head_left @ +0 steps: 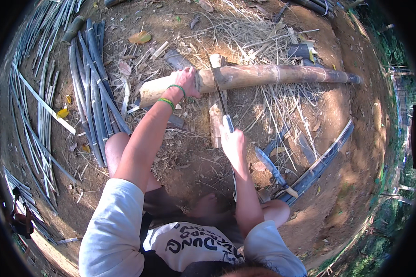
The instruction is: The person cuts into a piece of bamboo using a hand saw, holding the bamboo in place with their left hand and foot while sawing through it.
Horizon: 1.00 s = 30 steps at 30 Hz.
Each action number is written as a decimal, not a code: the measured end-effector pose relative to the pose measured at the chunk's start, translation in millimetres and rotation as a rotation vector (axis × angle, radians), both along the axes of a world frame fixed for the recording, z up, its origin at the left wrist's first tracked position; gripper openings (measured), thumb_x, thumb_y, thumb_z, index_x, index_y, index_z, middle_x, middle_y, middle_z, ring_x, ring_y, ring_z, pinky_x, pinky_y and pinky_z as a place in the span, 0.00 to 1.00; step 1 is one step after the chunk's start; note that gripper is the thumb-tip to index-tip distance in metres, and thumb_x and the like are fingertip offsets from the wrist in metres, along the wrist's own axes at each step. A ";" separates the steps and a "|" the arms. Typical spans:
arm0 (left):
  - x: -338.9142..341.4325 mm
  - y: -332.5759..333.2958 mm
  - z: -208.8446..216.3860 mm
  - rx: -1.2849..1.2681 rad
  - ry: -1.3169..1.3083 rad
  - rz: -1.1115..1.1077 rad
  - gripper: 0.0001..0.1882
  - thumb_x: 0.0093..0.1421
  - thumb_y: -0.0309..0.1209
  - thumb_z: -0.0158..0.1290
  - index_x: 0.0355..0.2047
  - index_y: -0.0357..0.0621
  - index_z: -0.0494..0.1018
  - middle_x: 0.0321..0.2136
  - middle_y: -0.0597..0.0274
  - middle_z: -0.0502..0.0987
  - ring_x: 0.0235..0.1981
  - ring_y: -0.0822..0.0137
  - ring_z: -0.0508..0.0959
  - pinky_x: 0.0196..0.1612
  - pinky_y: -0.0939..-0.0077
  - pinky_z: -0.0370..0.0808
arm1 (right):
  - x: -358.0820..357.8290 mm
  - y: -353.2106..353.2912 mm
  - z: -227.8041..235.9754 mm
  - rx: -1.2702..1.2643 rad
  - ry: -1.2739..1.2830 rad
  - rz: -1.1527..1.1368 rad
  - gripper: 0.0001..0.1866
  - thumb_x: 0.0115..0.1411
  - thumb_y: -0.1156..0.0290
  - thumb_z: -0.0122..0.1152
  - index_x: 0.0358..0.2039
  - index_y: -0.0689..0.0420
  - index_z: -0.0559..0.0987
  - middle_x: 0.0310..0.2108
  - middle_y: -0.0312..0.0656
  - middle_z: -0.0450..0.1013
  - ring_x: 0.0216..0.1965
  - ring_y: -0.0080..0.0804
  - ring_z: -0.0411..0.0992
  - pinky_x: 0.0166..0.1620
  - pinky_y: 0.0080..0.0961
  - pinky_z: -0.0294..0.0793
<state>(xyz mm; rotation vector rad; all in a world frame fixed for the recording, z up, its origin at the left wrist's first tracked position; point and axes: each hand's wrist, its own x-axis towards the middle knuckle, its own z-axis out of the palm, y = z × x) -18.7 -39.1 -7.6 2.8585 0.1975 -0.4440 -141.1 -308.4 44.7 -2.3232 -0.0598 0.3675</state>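
Note:
A thick, pale bamboo pole [254, 76] lies crosswise in front of me, its cut end to the left. It rests over an upright-running piece of wood [216, 121] on the ground. My left hand [186, 82], with green bands at the wrist, grips the pole from above near its left part. In my right hand [234, 142] is the light-coloured handle of a hand saw [220, 94], its fingers closed round it. The saw's dark blade points away from me and crosses the pole just right of my left hand. How deep the blade sits in the bamboo, I cannot tell.
A large knife [275, 170] with a wooden handle lies at the right beside split bamboo pieces [326, 157]. Dark bamboo strips [94, 92] and thin slats [37, 120] are piled at the left. Shavings [259, 34] cover the soil beyond the pole.

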 end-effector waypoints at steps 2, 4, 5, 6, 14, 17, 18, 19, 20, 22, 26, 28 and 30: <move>-4.2 6.3 -0.3 0.033 -0.062 0.003 0.58 0.30 0.56 0.76 0.60 0.43 0.67 0.54 0.52 0.76 0.54 0.49 0.79 0.57 0.51 0.77 | -34.2 -20.3 -10.3 0.030 -0.092 0.015 0.17 0.68 0.63 0.62 0.38 0.68 0.84 0.23 0.59 0.78 0.32 0.56 0.83 0.34 0.45 0.79; -10.4 6.0 -6.4 0.078 -0.165 -0.011 0.54 0.30 0.55 0.75 0.57 0.43 0.69 0.51 0.51 0.78 0.51 0.48 0.81 0.54 0.53 0.79 | -45.6 -21.3 -11.4 0.083 -0.133 -0.003 0.16 0.68 0.65 0.61 0.41 0.67 0.84 0.24 0.59 0.78 0.33 0.55 0.84 0.35 0.44 0.80; -13.3 10.9 -7.6 0.081 -0.167 0.002 0.54 0.30 0.55 0.75 0.57 0.43 0.69 0.51 0.51 0.78 0.51 0.48 0.81 0.53 0.53 0.79 | -24.4 -6.7 -24.4 0.038 -0.073 -0.009 0.18 0.68 0.62 0.63 0.37 0.68 0.84 0.23 0.60 0.78 0.29 0.54 0.83 0.32 0.44 0.79; -14.9 9.0 -4.8 0.073 -0.171 0.007 0.55 0.30 0.55 0.75 0.57 0.43 0.69 0.51 0.51 0.78 0.51 0.49 0.82 0.52 0.54 0.80 | 7.1 22.5 -13.0 0.013 0.114 -0.067 0.22 0.67 0.58 0.64 0.32 0.70 0.82 0.20 0.60 0.77 0.25 0.56 0.81 0.28 0.44 0.77; 4.4 17.4 -4.1 -0.055 0.009 -0.030 0.58 0.30 0.57 0.76 0.60 0.41 0.68 0.54 0.48 0.75 0.58 0.50 0.77 0.59 0.55 0.76 | -11.1 -3.4 -18.6 0.031 0.051 -0.022 0.22 0.67 0.56 0.64 0.34 0.67 0.83 0.18 0.56 0.74 0.21 0.47 0.78 0.28 0.42 0.74; -1.5 15.3 -13.4 -0.002 -0.052 0.010 0.58 0.30 0.57 0.76 0.60 0.41 0.69 0.55 0.48 0.75 0.59 0.49 0.76 0.61 0.54 0.75 | -30.6 -22.9 -40.1 0.030 -0.099 -0.004 0.20 0.67 0.58 0.64 0.33 0.67 0.83 0.17 0.54 0.73 0.19 0.42 0.77 0.27 0.42 0.73; 4.5 5.9 -15.1 -0.039 -0.097 0.003 0.58 0.30 0.57 0.76 0.59 0.41 0.69 0.56 0.48 0.75 0.59 0.49 0.75 0.62 0.54 0.74 | -31.8 -27.5 -38.3 0.000 -0.162 0.003 0.20 0.67 0.59 0.64 0.33 0.67 0.83 0.16 0.52 0.73 0.19 0.40 0.76 0.26 0.41 0.72; -5.2 12.6 -13.3 -0.014 -0.083 0.023 0.57 0.29 0.57 0.76 0.59 0.41 0.69 0.55 0.48 0.75 0.59 0.49 0.76 0.62 0.54 0.74 | -2.6 6.1 -26.7 -0.019 -0.016 0.001 0.20 0.67 0.60 0.64 0.31 0.68 0.82 0.16 0.52 0.73 0.20 0.39 0.78 0.25 0.40 0.72; 0.0 -11.9 -6.8 -0.038 -0.088 0.002 0.57 0.29 0.56 0.76 0.59 0.41 0.70 0.55 0.48 0.75 0.59 0.48 0.76 0.62 0.54 0.74 | 41.1 17.2 -43.8 -0.032 -0.027 -0.024 0.22 0.68 0.59 0.63 0.28 0.69 0.81 0.16 0.55 0.73 0.20 0.43 0.79 0.25 0.41 0.71; 16.6 -39.2 -0.9 -0.071 -0.095 -0.046 0.57 0.29 0.56 0.76 0.58 0.41 0.70 0.54 0.48 0.76 0.58 0.48 0.76 0.61 0.54 0.74 | 115.1 36.8 -42.3 -0.063 -0.113 -0.054 0.25 0.68 0.56 0.62 0.27 0.69 0.80 0.16 0.55 0.74 0.19 0.46 0.77 0.26 0.41 0.71; 5.3 7.6 -17.1 -0.107 -0.064 -0.011 0.55 0.29 0.54 0.76 0.58 0.41 0.70 0.53 0.48 0.77 0.57 0.47 0.76 0.62 0.54 0.74 | 27.8 15.2 -12.7 0.016 0.003 0.018 0.21 0.66 0.57 0.63 0.31 0.68 0.82 0.20 0.58 0.76 0.25 0.47 0.81 0.30 0.40 0.76; -5.1 30.7 -25.3 -0.088 -0.107 0.012 0.55 0.29 0.55 0.76 0.57 0.42 0.70 0.53 0.48 0.77 0.57 0.48 0.77 0.61 0.54 0.74 | -39.4 -15.9 -3.0 0.026 0.017 0.013 0.19 0.66 0.59 0.63 0.34 0.67 0.83 0.21 0.59 0.77 0.26 0.48 0.82 0.31 0.39 0.77; 10.7 -5.4 -14.4 -0.034 -0.167 0.005 0.55 0.29 0.55 0.76 0.57 0.43 0.70 0.53 0.50 0.77 0.57 0.49 0.77 0.61 0.54 0.75 | -39.9 -39.7 4.4 0.028 -0.020 -0.013 0.17 0.66 0.62 0.63 0.34 0.67 0.84 0.21 0.59 0.76 0.25 0.48 0.82 0.30 0.39 0.76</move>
